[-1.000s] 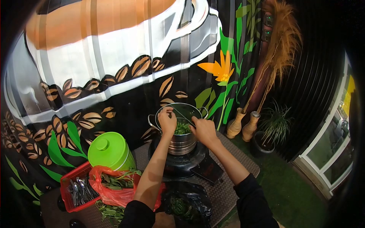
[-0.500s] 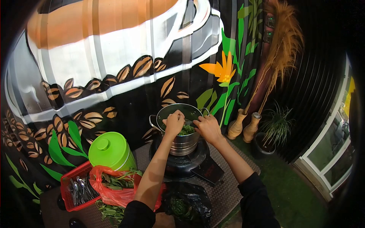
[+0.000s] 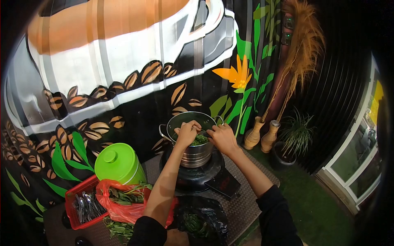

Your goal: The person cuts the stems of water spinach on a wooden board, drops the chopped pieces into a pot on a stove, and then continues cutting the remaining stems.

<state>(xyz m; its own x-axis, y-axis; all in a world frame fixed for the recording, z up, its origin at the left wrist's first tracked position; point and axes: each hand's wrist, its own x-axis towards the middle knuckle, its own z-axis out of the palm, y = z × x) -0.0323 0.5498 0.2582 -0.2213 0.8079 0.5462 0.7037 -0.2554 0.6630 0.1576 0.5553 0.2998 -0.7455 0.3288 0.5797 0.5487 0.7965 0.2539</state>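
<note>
**Small cut green leaves [image 3: 200, 140] sit in a round silver metal pot [image 3: 197, 159]**

Near the left side of the brown bumpy tabletop [image 3: 245, 197], a red plastic basket [image 3: 88, 224] holds shiny metal spoons [image 3: 85, 208]. Just beside it are a lime green plastic tub [image 3: 119, 165] and a thin red plastic bag [image 3: 123, 211] of leafy stems. The left hand [image 3: 186, 134] is over the pot, its fingers bent in. I cannot tell if they hold anything. The pot is on a black stove [image 3: 191, 180] near the far edge. The leaves lie lower than both hands and between them, with the left a bit nearer. The right hand [image 3: 223, 137] is at the pot's right rim, fingers curled; I cannot tell if it holds anything either.
</note>
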